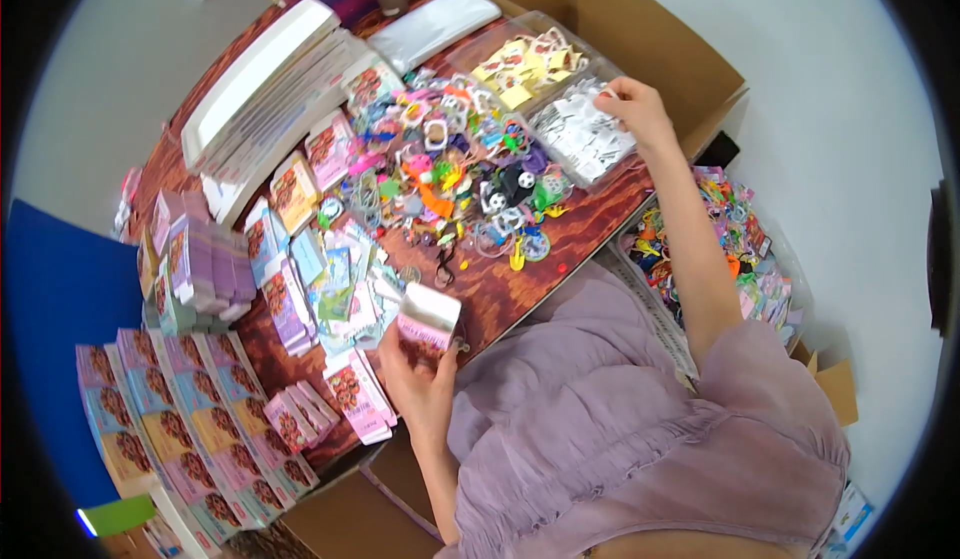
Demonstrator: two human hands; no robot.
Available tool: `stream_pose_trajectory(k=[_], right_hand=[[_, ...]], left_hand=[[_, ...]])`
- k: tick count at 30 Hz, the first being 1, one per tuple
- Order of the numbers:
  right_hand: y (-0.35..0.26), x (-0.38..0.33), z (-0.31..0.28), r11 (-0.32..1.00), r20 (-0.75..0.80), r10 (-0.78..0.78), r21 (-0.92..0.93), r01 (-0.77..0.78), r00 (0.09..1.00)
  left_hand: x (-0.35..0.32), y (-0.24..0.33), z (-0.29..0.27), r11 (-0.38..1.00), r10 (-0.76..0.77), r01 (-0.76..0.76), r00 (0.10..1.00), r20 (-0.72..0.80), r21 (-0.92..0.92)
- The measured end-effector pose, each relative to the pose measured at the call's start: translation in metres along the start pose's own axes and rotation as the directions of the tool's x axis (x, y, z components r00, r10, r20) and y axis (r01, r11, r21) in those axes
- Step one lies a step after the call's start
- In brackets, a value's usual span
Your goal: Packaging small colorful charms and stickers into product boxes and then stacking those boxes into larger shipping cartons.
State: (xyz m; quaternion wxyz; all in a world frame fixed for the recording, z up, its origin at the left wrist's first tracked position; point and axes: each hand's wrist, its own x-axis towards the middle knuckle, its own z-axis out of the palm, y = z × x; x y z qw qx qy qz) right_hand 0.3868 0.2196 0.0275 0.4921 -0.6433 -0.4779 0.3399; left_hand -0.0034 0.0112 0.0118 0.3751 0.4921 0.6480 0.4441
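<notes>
My left hand (420, 384) is wrapped round a small pink carton (432, 321), tilted, with its white inside showing at the open top. At the far right of the table my right hand (638, 114) pinches a small white packet at the edge of a clear tray. That tray (572, 181) is heaped with white printed packets (583, 131). Just behind them lie yellow tags with cords (530, 64). A large pile of small colourful trinkets (440, 159) spreads between my hands. Flat pink cartons (357, 396) lie beside my left hand.
Rows of small printed boxes (195, 424) stand at the lower left, with stacked purple cartons (210, 264) behind. White trays (265, 89) are stacked at the far left. A cardboard box (650, 19) stands beyond the table. A bin of trinkets (735, 249) sits right of my lap.
</notes>
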Motion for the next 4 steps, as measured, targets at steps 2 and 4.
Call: stream_pose_trajectory(k=[2, 4], right_hand=[[-0.028, -0.021, 0.014, 0.987, 0.166, 0.037, 0.147, -0.062, 0.985], [-0.024, -0.030, 0.036, 0.977, 0.191, -0.195, 0.119, 0.174, 0.962]], left_hand=[[0.006, -0.005, 0.004, 0.982, 0.101, -0.107, 0.994, 0.045, 0.154], [0.009, 0.011, 0.011, 0.921, 0.151, -0.174, 0.984, 0.093, 0.348]])
